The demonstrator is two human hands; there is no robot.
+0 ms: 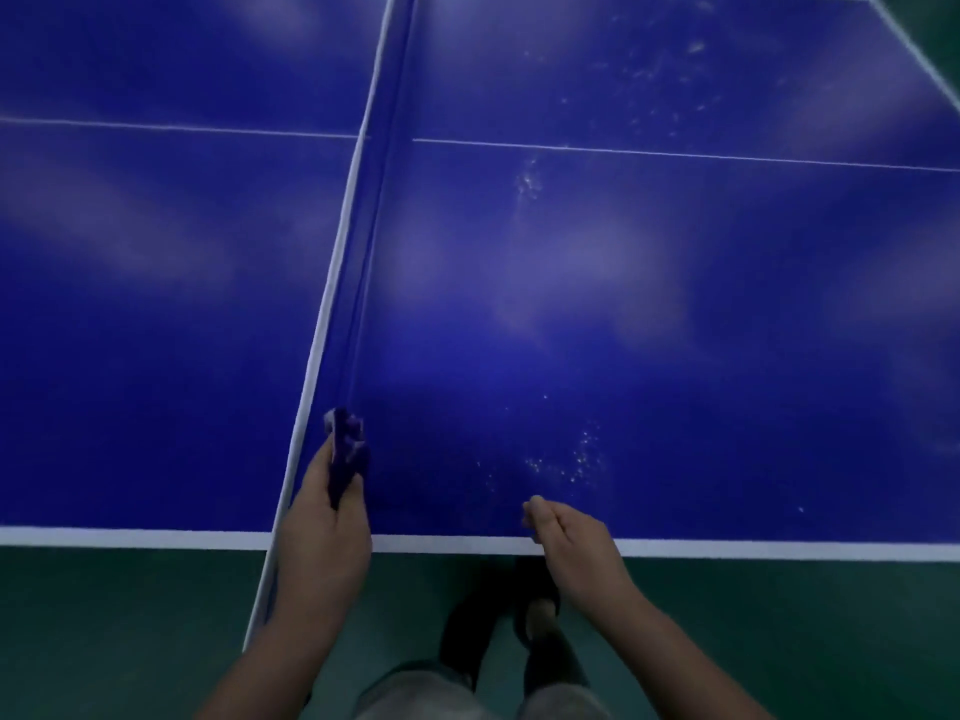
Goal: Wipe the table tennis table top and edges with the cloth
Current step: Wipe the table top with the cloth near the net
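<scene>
The cloth (347, 454) is a dark blue-purple wad with paler flecks, bunched up and gripped in the left hand (324, 517), whose fingers and thumb curl round its lower part so that the upper end sticks out. It sits at the near edge of the table tennis table (675, 304), right against the net (332, 283), which runs away from the near edge toward the far edge as a white-topped band. The right hand (566, 537) hovers over the same near edge, a little to the right, fingers curled loosely inward with nothing in them; whether it touches the surface cannot be told. The table top is deep blue with white border lines and a thin white centre line crossing both halves. Pale specks of dust or grit are scattered just beyond the right hand, and more toward the far right corner. Below the near edge lies green floor (779, 641), with the person's dark shoes (535, 610) and grey shorts (415, 688). No writing is legible.
</scene>
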